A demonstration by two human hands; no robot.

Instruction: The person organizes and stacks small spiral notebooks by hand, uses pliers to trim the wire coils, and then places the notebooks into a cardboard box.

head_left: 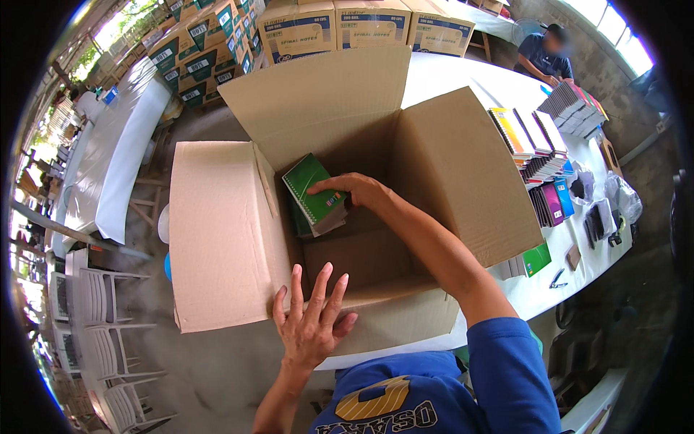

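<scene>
A large open cardboard box (pixel 463 181) stands in front of me with its flaps spread outward. Inside it, toward the left wall, my right hand (pixel 354 189) grips a stack of green spiral notebooks (pixel 312 189), thumb over the top cover and fingers hidden behind the edge. More green shows just under the stack, partly covered by it. My left hand (pixel 312 315) is open, its fingers spread and raised by the box's near left corner, holding nothing. Whether its fingertips touch the cardboard, I cannot tell.
Stacks of spiral notebooks (pixel 531 145) stand on the white table (pixel 463 72) to the right, with pliers (pixel 557 279) near its edge. Closed cartons (pixel 372 29) line the back. Another person (pixel 546 58) sits at the far right. White plastic chairs (pixel 108 304) stand at left.
</scene>
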